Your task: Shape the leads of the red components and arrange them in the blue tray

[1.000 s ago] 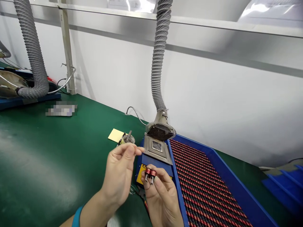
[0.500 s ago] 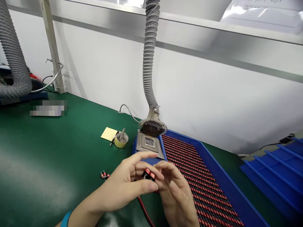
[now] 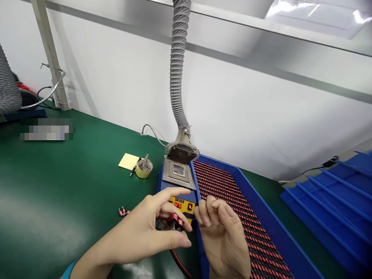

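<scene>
**—** Any readable writing?

**—** "CN 558", as far as the letters allow, on the yellow panel (image 3: 178, 202) of a blue soldering preheater (image 3: 178, 176). Beside it, small red digits, too small to read with certainty.

**—** And the left hand (image 3: 139, 228)?

**—** Fingers (image 3: 162, 195) curled narrow, with a small red-and-black coil component (image 3: 174, 223) held against them, just in front of the panel.

**—** The right hand (image 3: 222, 236)?

**—** Fingers (image 3: 205, 211) bunched tight, tips together, near the coil component but not touching it. Nothing visible between them. Just below, the rim of a blue tray (image 3: 270, 228) packed with rows of red-and-black components (image 3: 223, 190).

**—** Anything else on the bench?

**—** Tiny red-and-black parts (image 3: 124, 211) on the green mat (image 3: 58, 186), well left of the hands. Farther back, a yellow sticky note (image 3: 128, 161), a pen (image 3: 135, 166) and a yellow-banded cup (image 3: 143, 168). Under the left hand, a red cable (image 3: 180, 263). Above the preheater, a ribbed fume-extraction hose (image 3: 177, 66) ending in a grilled hood (image 3: 182, 151).
</scene>
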Tool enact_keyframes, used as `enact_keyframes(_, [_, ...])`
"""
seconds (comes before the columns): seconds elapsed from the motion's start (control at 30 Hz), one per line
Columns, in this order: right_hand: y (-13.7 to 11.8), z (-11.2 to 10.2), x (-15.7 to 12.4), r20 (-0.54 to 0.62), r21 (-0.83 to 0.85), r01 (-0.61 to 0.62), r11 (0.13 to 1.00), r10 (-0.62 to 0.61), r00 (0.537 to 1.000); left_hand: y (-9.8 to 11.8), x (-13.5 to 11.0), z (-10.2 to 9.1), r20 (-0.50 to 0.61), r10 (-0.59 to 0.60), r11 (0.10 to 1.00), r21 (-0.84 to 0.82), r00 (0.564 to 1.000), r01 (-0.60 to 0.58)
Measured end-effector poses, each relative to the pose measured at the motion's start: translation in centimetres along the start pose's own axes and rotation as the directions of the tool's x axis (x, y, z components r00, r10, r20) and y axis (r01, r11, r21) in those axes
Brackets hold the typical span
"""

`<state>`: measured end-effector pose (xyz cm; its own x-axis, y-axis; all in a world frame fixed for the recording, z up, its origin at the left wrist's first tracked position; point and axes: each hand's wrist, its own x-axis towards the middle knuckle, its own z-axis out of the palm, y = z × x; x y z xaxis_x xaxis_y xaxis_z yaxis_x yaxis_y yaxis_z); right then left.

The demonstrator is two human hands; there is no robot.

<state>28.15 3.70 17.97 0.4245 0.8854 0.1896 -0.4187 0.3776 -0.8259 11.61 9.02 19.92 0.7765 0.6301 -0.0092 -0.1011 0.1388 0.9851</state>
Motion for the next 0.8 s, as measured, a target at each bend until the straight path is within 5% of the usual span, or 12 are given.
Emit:
enact_keyframes(0.23, [0.7, 0.1, -0.5, 0.256, -0.326, 0.037, 0.944, 0.050, 0.965, 0.1, 0.0, -0.2, -0.032, 0.045, 0.999, -0.029, 0.998, -0.046])
enact_keyframes(0.47, [1.4, 1.7, -0.5, 0.186, -0.129, -0.083, 0.988, 0.106, 0.977, 0.2, -0.1, -0.1, -0.007, 0.035, 0.999, -0.018, 0.999, -0.035])
enact_keyframes(0.8, [1.6, 2.1, -0.6, 0.148, -0.116, -0.095, 0.989, 0.112, 0.983, 0.1, -0.2, -0.2, -0.004, 0.028, 0.998, 0.047, 1.000, -0.028])
